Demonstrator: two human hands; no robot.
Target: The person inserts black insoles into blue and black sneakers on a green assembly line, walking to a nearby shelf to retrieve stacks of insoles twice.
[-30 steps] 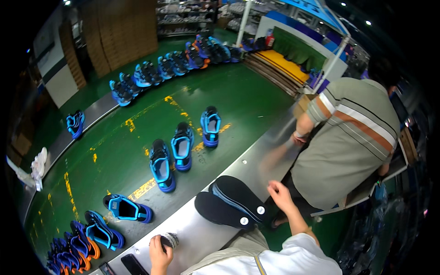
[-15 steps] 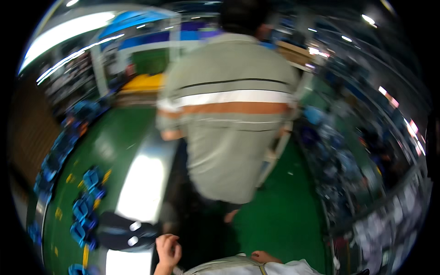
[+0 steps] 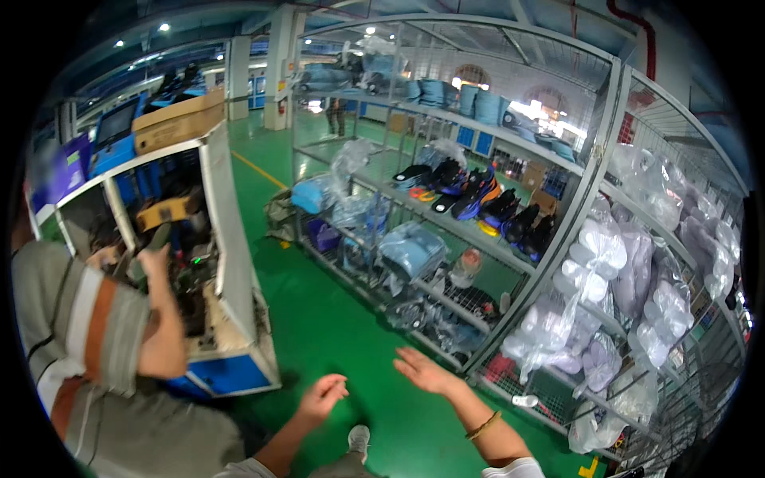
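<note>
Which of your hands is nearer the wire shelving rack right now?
Right. The right hand, open and empty, hovers just short of the wire shelving rack; the left hand, also empty, hangs farther back over the green floor.

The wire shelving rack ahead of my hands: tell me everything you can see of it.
The wire shelving rack is a tall grey metal frame with mesh shelves and mesh side panels, standing on the green floor. Its middle shelf carries loose dark and bright athletic shoes; lower shelves hold clear plastic bags of bluish goods, and the right-hand bay holds bags of white parts. Blue bins sit on top. Both hands, left hand and right hand, are empty, open and short of it.
</note>
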